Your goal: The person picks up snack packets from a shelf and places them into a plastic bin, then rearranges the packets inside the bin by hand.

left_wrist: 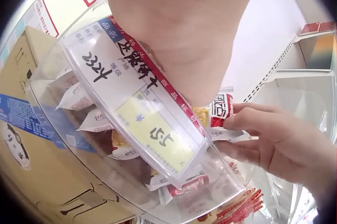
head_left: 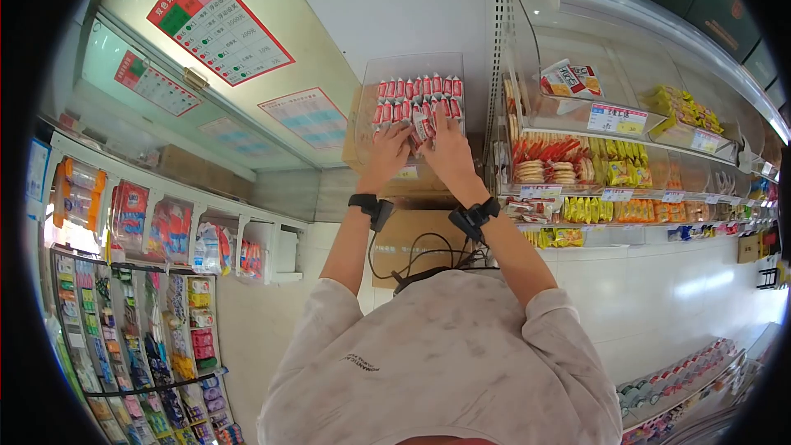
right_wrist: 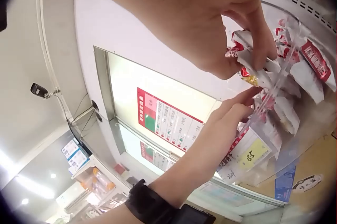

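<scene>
Rows of red-and-white wrapped packets point(head_left: 420, 87) stand in a clear plastic bin point(head_left: 362, 103). At the bin's front, my right hand point(head_left: 449, 156) pinches one red-and-white packet point(left_wrist: 221, 109) between thumb and fingers, as the left wrist view shows. Beside it my left hand point(head_left: 389, 155) reaches over the bin's front edge, its fingers on the packets; its fingertips are hidden in the left wrist view. A handwritten price card point(left_wrist: 142, 103) is fixed to the front of the bin.
A cardboard box point(left_wrist: 31, 171) is under the bin. Shelves of packaged snacks point(head_left: 618, 169) stand at the right. A glass-fronted cabinet with a red-edged poster point(head_left: 220, 21) is at the left. Another cardboard box point(head_left: 412, 239) lies below the forearms.
</scene>
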A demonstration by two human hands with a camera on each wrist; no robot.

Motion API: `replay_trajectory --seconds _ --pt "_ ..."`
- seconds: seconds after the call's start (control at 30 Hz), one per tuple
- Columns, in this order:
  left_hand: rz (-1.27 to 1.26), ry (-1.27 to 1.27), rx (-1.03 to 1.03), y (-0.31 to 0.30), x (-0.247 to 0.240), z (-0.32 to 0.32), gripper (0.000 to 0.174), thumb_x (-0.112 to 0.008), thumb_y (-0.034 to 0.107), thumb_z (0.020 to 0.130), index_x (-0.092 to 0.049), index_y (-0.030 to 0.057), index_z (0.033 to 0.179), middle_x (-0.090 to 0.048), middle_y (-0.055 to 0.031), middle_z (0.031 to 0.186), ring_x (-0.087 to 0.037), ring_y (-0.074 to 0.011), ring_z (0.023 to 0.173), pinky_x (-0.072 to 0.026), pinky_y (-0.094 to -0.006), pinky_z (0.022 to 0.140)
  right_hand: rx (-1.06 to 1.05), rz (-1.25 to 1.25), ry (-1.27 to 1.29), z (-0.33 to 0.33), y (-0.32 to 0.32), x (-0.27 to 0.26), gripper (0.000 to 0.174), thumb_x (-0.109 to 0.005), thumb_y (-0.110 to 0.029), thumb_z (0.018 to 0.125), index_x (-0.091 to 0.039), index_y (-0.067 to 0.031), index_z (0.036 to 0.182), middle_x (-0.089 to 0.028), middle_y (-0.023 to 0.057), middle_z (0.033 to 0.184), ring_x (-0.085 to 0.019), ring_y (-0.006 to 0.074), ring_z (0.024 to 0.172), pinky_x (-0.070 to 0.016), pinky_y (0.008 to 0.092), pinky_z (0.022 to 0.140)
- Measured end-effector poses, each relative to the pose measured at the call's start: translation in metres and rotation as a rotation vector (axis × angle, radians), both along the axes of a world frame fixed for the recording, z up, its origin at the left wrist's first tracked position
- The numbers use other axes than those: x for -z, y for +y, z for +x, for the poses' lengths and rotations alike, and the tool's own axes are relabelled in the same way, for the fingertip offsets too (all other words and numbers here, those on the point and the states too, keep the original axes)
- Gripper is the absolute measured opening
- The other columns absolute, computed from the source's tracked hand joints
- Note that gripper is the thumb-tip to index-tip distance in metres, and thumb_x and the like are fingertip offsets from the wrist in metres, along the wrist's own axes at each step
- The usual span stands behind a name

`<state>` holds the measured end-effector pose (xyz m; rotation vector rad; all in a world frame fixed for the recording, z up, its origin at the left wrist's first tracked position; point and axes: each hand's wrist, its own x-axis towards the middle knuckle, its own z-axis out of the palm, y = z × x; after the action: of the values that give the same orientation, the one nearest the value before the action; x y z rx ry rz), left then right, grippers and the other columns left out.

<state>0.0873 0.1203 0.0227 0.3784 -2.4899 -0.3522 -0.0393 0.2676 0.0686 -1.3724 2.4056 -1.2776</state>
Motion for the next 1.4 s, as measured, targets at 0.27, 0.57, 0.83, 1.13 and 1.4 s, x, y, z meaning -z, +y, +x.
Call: replay_trajectory --seconds 0.27,0.57,0.83,1.13,1.4 --pt "-0.051 -0.102 -0.087 0.016 -0.013 0.002 0.024 -0.065 0.026 0.083 -0.079 0.0105 0.095 -0.060 -0.0081 0.132 -0.053 -0.0298 0.122 -0.0423 -0.0472 0.102 -0.086 0.058 0.004 -0.006 0.002 0.005 0.065 -0.065 -0.011 0.084 -0.044 -0.0102 0.146 -0.056 0.0297 0.110 -0.065 0.0493 0.089 -0.0561 0.0540 0.078" --pt "-0.010 -0.062 -0.073 0.014 -0.011 0.004 0.022 -0.064 0.022 0.083 -0.077 0.0048 0.089 -0.064 -0.0087 0.130 -0.055 -0.0286 0.118 -0.0440 -0.0437 0.100 -0.042 0.120 0.036 0.003 -0.018 0.034 0.059 -0.063 -0.013 0.086 -0.047 -0.0079 0.142 -0.057 0.0304 0.110 -0.064 0.0493 0.094 -0.0539 0.0548 0.083" --pt "-0.053 -0.105 -0.101 0.015 -0.009 0.006 0.023 -0.064 0.025 0.085 -0.076 0.0058 0.082 -0.064 -0.0112 0.119 -0.058 -0.0307 0.112 -0.0431 -0.0454 0.098 -0.070 0.198 0.090 -0.001 -0.011 0.022 0.058 -0.066 -0.010 0.085 -0.046 -0.0046 0.139 -0.057 0.0300 0.111 -0.064 0.0479 0.100 -0.0563 0.0528 0.081" --pt "-0.131 0.119 -0.213 0.014 0.006 0.001 0.027 -0.063 0.022 0.082 -0.070 0.0015 0.066 -0.068 -0.0075 0.105 -0.060 -0.0263 0.100 -0.0488 -0.0430 0.086 -0.093 0.227 0.140 0.000 -0.016 0.024 0.056 -0.069 -0.012 0.083 -0.051 -0.0027 0.135 -0.057 0.0326 0.111 -0.063 0.0513 0.102 -0.0533 0.0534 0.087" --pt "-0.021 0.094 -0.135 0.017 0.005 0.004 0.024 -0.061 0.017 0.086 -0.070 -0.0020 0.076 -0.069 -0.0093 0.100 -0.059 -0.0275 0.094 -0.0495 -0.0405 0.085 -0.164 0.208 0.187 -0.008 -0.035 0.038 0.043 -0.076 -0.020 0.080 -0.061 -0.0025 0.116 -0.056 0.0296 0.117 -0.065 0.0457 0.102 -0.0555 0.0502 0.083"
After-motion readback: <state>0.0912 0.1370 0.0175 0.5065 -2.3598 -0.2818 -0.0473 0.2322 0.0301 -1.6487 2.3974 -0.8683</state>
